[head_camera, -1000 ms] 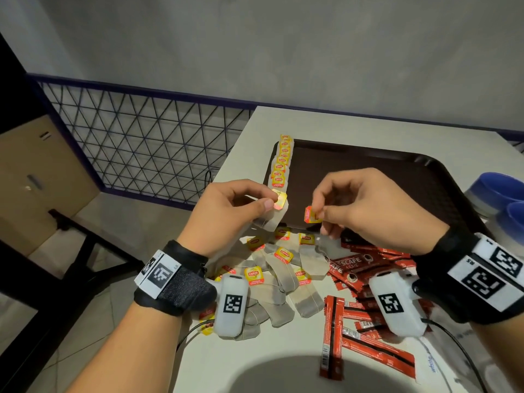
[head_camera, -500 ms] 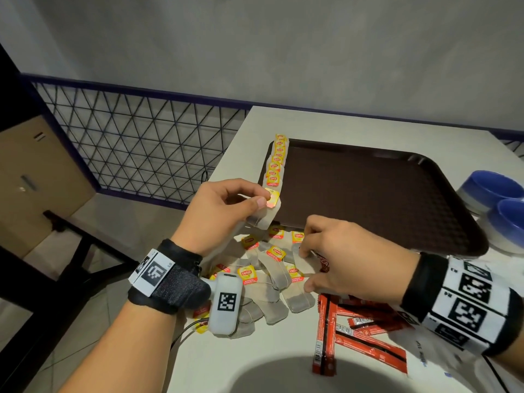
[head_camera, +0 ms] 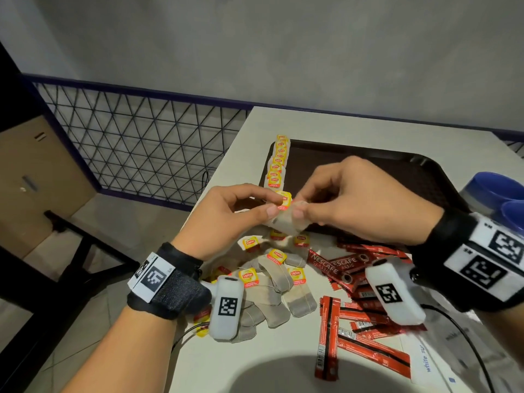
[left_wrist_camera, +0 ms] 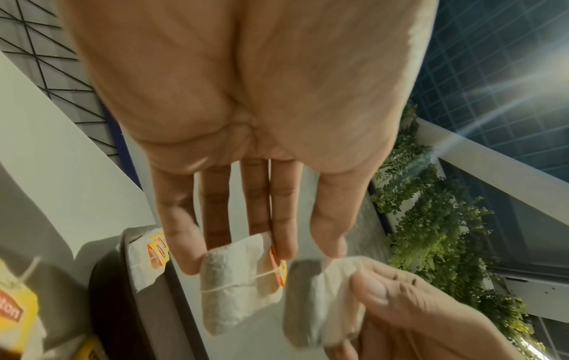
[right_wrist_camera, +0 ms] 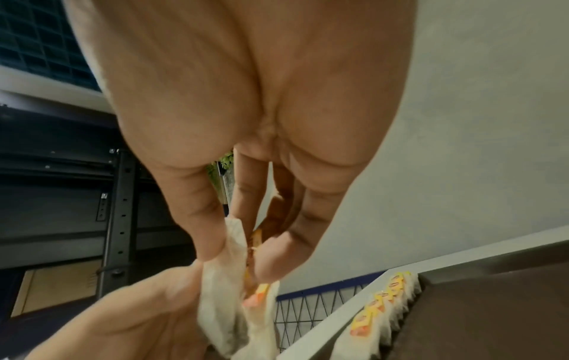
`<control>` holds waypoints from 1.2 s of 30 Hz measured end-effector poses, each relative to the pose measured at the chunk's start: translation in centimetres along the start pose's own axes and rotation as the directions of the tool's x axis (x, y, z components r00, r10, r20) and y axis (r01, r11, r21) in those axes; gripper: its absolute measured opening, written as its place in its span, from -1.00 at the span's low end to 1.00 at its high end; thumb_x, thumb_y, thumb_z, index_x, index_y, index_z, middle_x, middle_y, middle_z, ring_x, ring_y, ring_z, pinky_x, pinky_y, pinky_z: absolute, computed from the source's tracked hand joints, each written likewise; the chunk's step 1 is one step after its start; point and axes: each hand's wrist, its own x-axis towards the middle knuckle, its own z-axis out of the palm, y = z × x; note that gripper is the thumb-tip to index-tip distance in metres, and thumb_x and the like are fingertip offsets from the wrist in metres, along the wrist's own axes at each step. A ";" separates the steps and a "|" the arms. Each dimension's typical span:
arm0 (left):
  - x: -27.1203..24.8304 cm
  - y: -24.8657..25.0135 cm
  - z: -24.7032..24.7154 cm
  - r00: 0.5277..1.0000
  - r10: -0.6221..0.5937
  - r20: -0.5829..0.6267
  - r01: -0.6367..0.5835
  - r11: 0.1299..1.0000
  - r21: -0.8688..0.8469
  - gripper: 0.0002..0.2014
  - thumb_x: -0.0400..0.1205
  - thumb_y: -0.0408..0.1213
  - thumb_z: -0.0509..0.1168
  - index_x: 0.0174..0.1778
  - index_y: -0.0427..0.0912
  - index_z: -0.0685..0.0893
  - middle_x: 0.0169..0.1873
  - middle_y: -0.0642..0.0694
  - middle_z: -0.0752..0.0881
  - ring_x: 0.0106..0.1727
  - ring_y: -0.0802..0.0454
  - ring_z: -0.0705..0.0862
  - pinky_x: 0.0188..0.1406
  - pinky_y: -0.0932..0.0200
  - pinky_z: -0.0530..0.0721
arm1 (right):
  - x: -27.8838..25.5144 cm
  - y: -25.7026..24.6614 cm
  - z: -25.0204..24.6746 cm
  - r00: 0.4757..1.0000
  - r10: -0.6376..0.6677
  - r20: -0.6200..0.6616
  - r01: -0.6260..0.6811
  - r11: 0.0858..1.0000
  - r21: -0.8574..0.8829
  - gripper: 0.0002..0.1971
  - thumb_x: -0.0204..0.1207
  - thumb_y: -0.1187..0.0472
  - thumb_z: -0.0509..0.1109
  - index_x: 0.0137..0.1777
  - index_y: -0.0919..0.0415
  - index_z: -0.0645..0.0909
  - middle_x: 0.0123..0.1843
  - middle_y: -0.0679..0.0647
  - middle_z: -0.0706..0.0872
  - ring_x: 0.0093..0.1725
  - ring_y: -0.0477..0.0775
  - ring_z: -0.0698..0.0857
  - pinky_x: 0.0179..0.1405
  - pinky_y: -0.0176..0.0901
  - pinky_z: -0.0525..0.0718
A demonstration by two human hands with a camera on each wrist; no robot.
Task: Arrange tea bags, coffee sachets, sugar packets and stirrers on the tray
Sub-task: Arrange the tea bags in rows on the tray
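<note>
Above the near-left corner of the dark brown tray (head_camera: 368,163), my left hand (head_camera: 273,205) pinches a tea bag (left_wrist_camera: 237,287) with a yellow tag. My right hand (head_camera: 297,207) pinches a second tea bag (left_wrist_camera: 320,299) right beside it, and the two bags nearly touch. In the right wrist view, thumb and forefinger of the right hand (right_wrist_camera: 238,258) squeeze that bag's top. A row of tea bags (head_camera: 278,163) lies overlapped along the tray's left edge. Under my hands on the table are a loose pile of tea bags (head_camera: 272,276) and red coffee sachets (head_camera: 354,279).
White sugar packets (head_camera: 425,361) lie at the table's near right. Blue containers (head_camera: 499,191) stand just right of the tray. The table's left edge drops off to a floor with a wire-mesh railing (head_camera: 141,148). Most of the tray's inside is bare.
My right hand dipped to the pile, took up a tea bag and rose back beside the left hand. The left hand kept its tea bag in about the same place.
</note>
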 end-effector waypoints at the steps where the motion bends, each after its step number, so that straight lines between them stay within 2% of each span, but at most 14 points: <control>1: 0.0 0.0 0.0 1.000 0.006 0.011 -0.006 1.000 0.011 -0.70 0.54 -0.23 0.53 0.16 -0.25 0.85 0.05 -0.17 0.89 0.10 -0.14 0.86 0.09 0.10 0.81 | 0.3 -0.2 -0.1 1.000 -0.004 -0.003 0.004 1.000 0.026 -0.94 0.49 0.02 0.64 -0.14 -0.05 0.87 -0.26 -0.22 0.82 -0.25 -0.27 0.76 -0.26 -0.45 0.60; 3: 0.0 -0.1 -0.2 0.999 0.014 0.035 -0.016 0.999 0.050 -0.69 0.53 -0.20 0.55 0.17 -0.21 0.85 0.03 -0.15 0.89 0.11 -0.18 0.86 0.17 0.01 0.81 | 0.8 -0.4 -0.2 1.000 -0.009 -0.020 0.011 0.998 0.058 -0.95 0.51 0.05 0.63 -0.11 -0.02 0.88 -0.26 -0.24 0.83 -0.29 -0.30 0.75 -0.27 -0.48 0.59; 5: -0.1 -0.2 -0.2 0.999 0.016 0.042 -0.018 0.998 0.055 -0.71 0.54 -0.22 0.56 0.15 -0.22 0.87 0.00 -0.14 0.90 0.08 -0.17 0.86 0.17 0.00 0.81 | 1.4 -0.5 -0.3 0.999 -0.004 -0.038 0.007 0.997 0.071 -0.96 0.53 0.07 0.64 -0.10 -0.01 0.89 -0.28 -0.27 0.83 -0.33 -0.34 0.73 -0.30 -0.50 0.58; 9: -0.1 -0.3 -0.1 0.999 0.032 -0.036 -0.030 0.999 0.043 -0.78 0.54 -0.24 0.54 0.05 -0.24 0.89 -0.11 -0.13 0.91 -0.05 -0.03 0.87 -0.02 0.22 0.77 | 1.9 -0.9 -0.2 0.999 0.000 -0.052 0.005 0.995 0.103 -0.93 0.52 0.03 0.65 -0.10 -0.01 0.90 -0.24 -0.16 0.85 -0.31 -0.29 0.73 -0.32 -0.49 0.57; 12: 0.1 -0.3 0.0 0.997 0.018 -0.075 -0.015 0.999 0.034 -0.82 0.55 -0.25 0.54 0.01 -0.22 0.91 -0.14 -0.10 0.91 -0.10 0.04 0.86 -0.06 0.25 0.74 | 2.1 -0.5 -0.4 0.990 0.051 -0.134 -0.031 0.989 0.143 -0.92 0.56 0.00 0.62 -0.08 -0.05 0.90 -0.26 -0.25 0.83 -0.26 -0.32 0.72 -0.26 -0.51 0.54; 14: 0.1 -0.3 0.1 0.994 0.005 -0.111 -0.005 1.000 0.001 -0.84 0.54 -0.23 0.52 -0.04 -0.22 0.90 -0.23 -0.03 0.89 -0.20 0.15 0.81 -0.15 0.29 0.73 | 2.1 -0.1 -1.0 0.979 0.075 -0.191 -0.045 0.987 0.157 -0.97 0.58 0.07 0.61 -0.06 -0.06 0.89 -0.20 -0.24 0.86 -0.22 -0.31 0.75 -0.13 -0.38 0.63; 16: 0.2 -0.2 0.2 0.989 -0.001 -0.147 -0.001 1.000 -0.008 -0.82 0.53 -0.20 0.51 -0.06 -0.21 0.90 -0.25 -0.03 0.88 -0.21 0.17 0.79 -0.16 0.22 0.79 | 1.9 0.1 -1.8 0.974 0.072 -0.214 -0.036 0.985 0.169 -0.91 0.59 0.20 0.60 -0.05 -0.03 0.88 -0.15 -0.15 0.89 -0.21 -0.23 0.79 -0.09 -0.28 0.76; 21: 0.2 -0.3 0.0 0.980 -0.031 -0.199 0.039 0.998 0.039 -0.85 0.60 -0.19 0.51 -0.01 -0.16 0.91 -0.11 -0.09 0.90 0.00 -0.08 0.85 0.07 -0.09 0.84 | 1.1 0.1 -3.3 0.971 0.056 -0.233 0.015 0.956 0.292 -0.80 0.55 0.36 0.62 0.03 0.03 0.81 -0.15 0.12 0.84 -0.20 0.17 0.86 -0.08 -0.06 0.88; 24: 0.2 -0.2 0.0 0.975 -0.044 -0.219 0.056 0.997 0.048 -0.83 0.60 -0.15 0.51 0.00 -0.14 0.92 -0.09 -0.08 0.91 0.08 -0.19 0.83 0.17 -0.29 0.81 | 0.7 -0.3 -4.0 0.986 0.042 -0.160 0.023 0.925 0.380 -0.82 0.54 0.41 0.60 0.03 0.13 0.83 -0.20 0.11 0.83 -0.19 0.26 0.87 -0.07 0.05 0.89; 27: 0.2 -0.2 -0.1 0.972 -0.051 -0.229 0.065 0.996 0.055 -0.83 0.60 -0.17 0.52 0.02 -0.15 0.92 -0.09 -0.06 0.91 0.07 -0.15 0.84 0.16 -0.29 0.80 | 0.2 -1.5 -3.9 1.000 -0.028 -0.015 0.031 0.894 0.447 -0.84 0.52 0.46 0.57 0.05 0.27 0.82 -0.19 0.16 0.85 -0.21 0.25 0.88 -0.09 0.05 0.88; 29: 0.2 -0.2 0.0 0.972 -0.055 -0.230 0.066 0.997 0.042 -0.83 0.59 -0.21 0.53 0.03 -0.18 0.92 -0.09 -0.06 0.91 0.02 -0.06 0.85 0.14 -0.21 0.79 | 0.3 -2.3 -3.5 0.996 -0.080 0.051 0.044 0.867 0.497 -0.84 0.52 0.49 0.55 0.06 0.33 0.81 -0.14 0.30 0.83 -0.17 0.38 0.88 -0.05 0.19 0.89; 32: 0.2 -0.3 0.1 0.977 -0.050 -0.210 0.054 0.998 0.016 -0.80 0.56 -0.22 0.54 0.04 -0.19 0.91 -0.08 -0.05 0.92 0.00 0.08 0.84 0.06 -0.02 0.82 | 0.7 -3.3 -2.9 0.988 -0.135 0.073 0.072 0.830 0.553 -0.84 0.54 0.53 0.53 0.06 0.35 0.79 -0.03 0.49 0.78 -0.09 0.52 0.86 0.02 0.30 0.87; 34: 0.3 -0.4 0.0 0.979 -0.030 -0.200 0.031 1.000 0.002 -0.78 0.51 -0.17 0.54 0.01 -0.15 0.91 -0.11 -0.02 0.91 -0.03 0.14 0.84 0.03 0.09 0.83 | 0.9 -3.6 -2.3 0.986 -0.155 0.065 0.091 0.819 0.567 -0.83 0.54 0.55 0.53 0.05 0.34 0.79 0.00 0.54 0.76 -0.08 0.52 0.84 0.06 0.33 0.87; 36: 0.2 -0.4 -0.1 0.979 -0.009 -0.205 0.008 1.000 -0.009 -0.79 0.53 -0.22 0.55 0.03 -0.21 0.91 -0.14 -0.06 0.92 -0.05 0.10 0.86 0.00 0.15 0.83 | 0.9 -3.5 -1.2 0.983 -0.162 0.090 0.086 0.827 0.555 -0.83 0.52 0.55 0.55 0.04 0.34 0.80 -0.03 0.51 0.76 -0.16 0.37 0.82 0.05 0.24 0.88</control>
